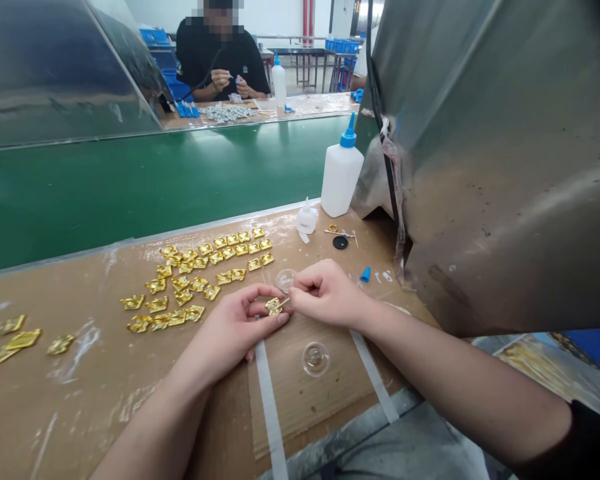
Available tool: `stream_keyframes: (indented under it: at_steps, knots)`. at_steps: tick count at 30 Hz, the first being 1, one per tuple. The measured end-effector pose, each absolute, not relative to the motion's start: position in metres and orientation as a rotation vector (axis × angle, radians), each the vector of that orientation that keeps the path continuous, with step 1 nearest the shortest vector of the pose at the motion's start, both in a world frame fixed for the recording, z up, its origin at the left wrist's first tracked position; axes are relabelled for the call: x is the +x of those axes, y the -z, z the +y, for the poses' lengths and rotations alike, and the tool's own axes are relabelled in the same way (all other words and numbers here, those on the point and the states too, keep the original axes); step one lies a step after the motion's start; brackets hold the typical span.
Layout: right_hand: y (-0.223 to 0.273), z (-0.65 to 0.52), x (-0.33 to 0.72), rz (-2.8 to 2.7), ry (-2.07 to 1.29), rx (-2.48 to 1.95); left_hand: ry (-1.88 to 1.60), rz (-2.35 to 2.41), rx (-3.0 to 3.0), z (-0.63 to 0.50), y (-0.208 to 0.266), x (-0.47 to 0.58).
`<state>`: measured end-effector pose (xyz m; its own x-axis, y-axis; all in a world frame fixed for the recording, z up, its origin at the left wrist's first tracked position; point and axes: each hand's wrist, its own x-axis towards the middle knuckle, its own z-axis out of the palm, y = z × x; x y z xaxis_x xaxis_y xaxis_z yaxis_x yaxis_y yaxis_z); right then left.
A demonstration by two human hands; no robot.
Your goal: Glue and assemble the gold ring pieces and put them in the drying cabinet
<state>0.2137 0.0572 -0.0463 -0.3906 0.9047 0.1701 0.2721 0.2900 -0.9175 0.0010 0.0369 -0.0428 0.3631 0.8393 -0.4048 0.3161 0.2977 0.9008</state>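
Note:
Between its thumb and fingers, my left hand (237, 323) grips a small shiny gold piece (273, 306). My right hand (325, 290) pinches a thin pale stick (283, 303), whose tip meets the gold piece. A clear round dish (285, 279) is partly hidden behind my right fingers. Nearer me, a second clear dish (315, 359) rests on a cardboard sheet (325, 400) edged with white tape. Left of my hands, many similar gold pieces (199, 284) lie in loose rows on the brown table.
A large white bottle (341, 180) with a blue nozzle and a small white bottle (307, 219) stand behind my hands. A black disc (340, 243) and blue cap (365, 274) lie nearby. Sheet metal (505, 167) rises at right. Across the green belt (180, 180), a person (225, 60) works.

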Motion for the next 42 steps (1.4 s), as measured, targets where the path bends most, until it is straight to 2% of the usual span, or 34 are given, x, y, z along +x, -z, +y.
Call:
stream_keyframes:
  at_steps: [42]
  knots:
    - [0.0472,0.0593,0.2116,-1.825,-1.068,-0.989,-0.498,1.234,1.337,0.0385,0.0459,-0.0009]
